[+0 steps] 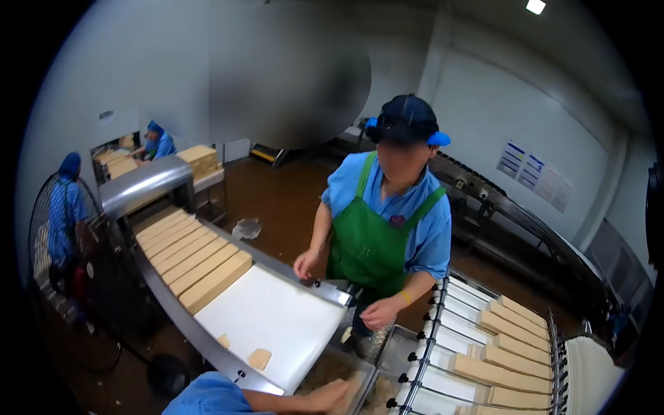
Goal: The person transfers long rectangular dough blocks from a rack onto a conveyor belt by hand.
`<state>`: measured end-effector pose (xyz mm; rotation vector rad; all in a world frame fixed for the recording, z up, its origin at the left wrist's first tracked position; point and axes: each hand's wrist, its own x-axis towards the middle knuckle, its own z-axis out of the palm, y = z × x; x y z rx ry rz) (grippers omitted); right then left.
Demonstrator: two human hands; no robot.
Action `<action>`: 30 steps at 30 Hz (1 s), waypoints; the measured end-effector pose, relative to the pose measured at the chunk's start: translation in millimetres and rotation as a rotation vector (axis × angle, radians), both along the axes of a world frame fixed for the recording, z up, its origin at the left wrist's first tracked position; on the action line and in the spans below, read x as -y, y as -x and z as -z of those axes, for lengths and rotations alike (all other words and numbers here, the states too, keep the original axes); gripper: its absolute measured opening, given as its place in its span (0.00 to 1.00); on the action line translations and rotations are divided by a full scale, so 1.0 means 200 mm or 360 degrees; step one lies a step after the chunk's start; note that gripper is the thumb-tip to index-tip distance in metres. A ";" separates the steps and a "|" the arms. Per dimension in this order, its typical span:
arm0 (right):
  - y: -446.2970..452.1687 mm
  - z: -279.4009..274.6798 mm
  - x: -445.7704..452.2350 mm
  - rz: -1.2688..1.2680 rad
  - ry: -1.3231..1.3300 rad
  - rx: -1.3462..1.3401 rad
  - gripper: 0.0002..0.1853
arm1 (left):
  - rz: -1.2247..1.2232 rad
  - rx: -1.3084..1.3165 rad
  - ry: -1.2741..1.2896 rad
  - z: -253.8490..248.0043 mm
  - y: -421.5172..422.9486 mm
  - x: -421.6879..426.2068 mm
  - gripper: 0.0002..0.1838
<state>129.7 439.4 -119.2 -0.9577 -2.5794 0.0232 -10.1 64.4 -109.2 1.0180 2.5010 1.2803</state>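
My left hand [328, 398] is at the bottom edge, reaching right from a blue sleeve [207, 395]. It is over a grey bin [366, 387] of pale crumbs and scraps. Blur and the frame edge hide whether its fingers are closed. My right hand is out of view. Beside my left arm is the end of a white conveyor belt [277, 311]. A broken tan piece [260, 358] and a smaller scrap [224, 340] lie on it. Several long tan slabs [207, 266] lie side by side farther up the belt.
A co-worker in a green apron [370, 238] stands across the belt, both hands near its end. On the right, a second conveyor [443, 349] with metal rods carries more tan slabs [512, 339]. A large fan [45, 228] and two other people are at the left.
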 end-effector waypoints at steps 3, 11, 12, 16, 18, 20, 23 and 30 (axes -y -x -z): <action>0.27 -0.03 0.35 -0.0426 0.0325 0.0029 0.41 | -0.0078 0.0316 -0.0311 -0.28 0.01 0.19 0.20; 0.40 -0.21 0.76 -0.0443 0.0079 0.0481 0.36 | -0.0064 0.0130 -0.1629 -0.88 0.18 0.52 0.42; 0.40 -0.19 0.75 -0.0477 0.0057 0.0427 0.35 | -0.0145 0.0178 -0.1700 -0.90 0.22 0.55 0.43; 0.41 -0.22 0.82 -0.0507 -0.0135 0.0173 0.28 | -0.0445 0.0456 -0.0846 -0.84 0.20 0.62 0.10; 0.43 -0.25 0.83 -0.0506 -0.0117 0.0236 0.26 | -0.0070 0.0458 -0.0741 -0.71 0.07 0.58 0.12; 0.40 -0.26 0.84 -0.0495 -0.0085 0.0360 0.24 | 0.0352 0.0548 -0.0349 -0.51 0.00 0.59 0.15; 0.41 -0.32 0.86 -0.0399 0.0078 0.0498 0.25 | 0.0562 0.0345 -0.0384 -0.34 -0.08 0.69 0.15; 0.45 -0.05 0.73 -0.0343 -0.0213 0.0157 0.16 | -0.0239 0.0339 -0.0321 -0.39 0.04 1.18 0.14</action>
